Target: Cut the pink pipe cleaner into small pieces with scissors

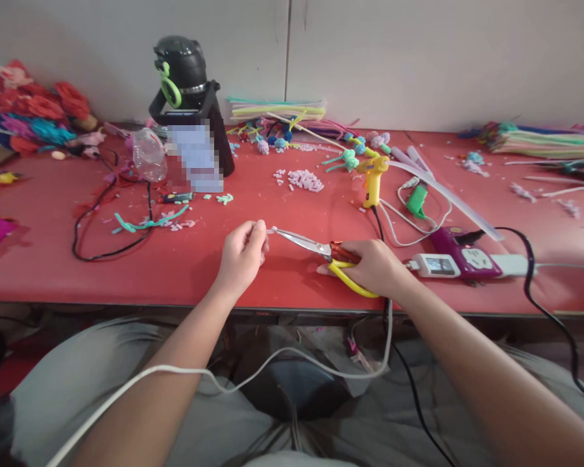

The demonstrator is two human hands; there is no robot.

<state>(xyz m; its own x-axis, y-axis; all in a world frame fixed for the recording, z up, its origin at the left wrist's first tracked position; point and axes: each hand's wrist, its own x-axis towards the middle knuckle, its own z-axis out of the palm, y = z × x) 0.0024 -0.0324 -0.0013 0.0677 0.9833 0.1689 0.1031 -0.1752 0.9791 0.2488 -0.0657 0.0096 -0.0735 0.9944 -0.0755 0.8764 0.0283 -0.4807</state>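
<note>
Yellow-handled scissors (324, 248) are sitting gripped in my right hand (376, 263), tips beside the pale scrap (271, 231) my left hand (243, 253) is pinching over the bench (292, 285), so I should be snipping with steady hands.

Bare table (331, 209) just L & in front of gun (374, 178): a hand fits thru btw bits (306, 180) & scissors (305, 242). Behind gun: balls (349, 159) in the way. R of gun: stick (450, 196), clip (417, 201), then box (438, 241). Far L of gun: tall bottle (179, 61) w/ phone (197, 159). Gun's cord (379, 222) can snag.
</note>
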